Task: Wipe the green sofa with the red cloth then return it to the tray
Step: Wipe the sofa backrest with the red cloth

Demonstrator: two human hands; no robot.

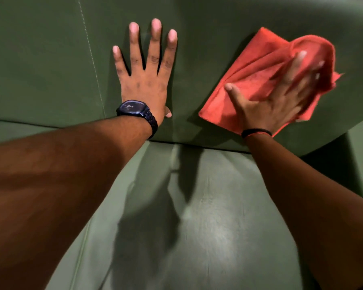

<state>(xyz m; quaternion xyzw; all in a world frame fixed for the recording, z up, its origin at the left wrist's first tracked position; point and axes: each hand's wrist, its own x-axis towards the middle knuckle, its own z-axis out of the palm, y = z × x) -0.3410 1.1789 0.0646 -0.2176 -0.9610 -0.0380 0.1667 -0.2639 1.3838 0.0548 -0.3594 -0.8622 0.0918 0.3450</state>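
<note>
The green sofa (50, 59) fills the view, its backrest above and its seat cushion (218, 227) below. My left hand (147, 78) lies flat on the backrest with fingers spread and holds nothing; a dark watch is on its wrist. To its right, my right hand (279, 101) presses the crumpled red cloth (258, 65) against the backrest, fingers spread over it and blurred by motion. The tray is not in view.
A stitched seam (90, 53) runs down the backrest left of my left hand. A dark gap (331, 168) opens at the right between backrest and seat. Both forearms cross the seat cushion from the bottom corners.
</note>
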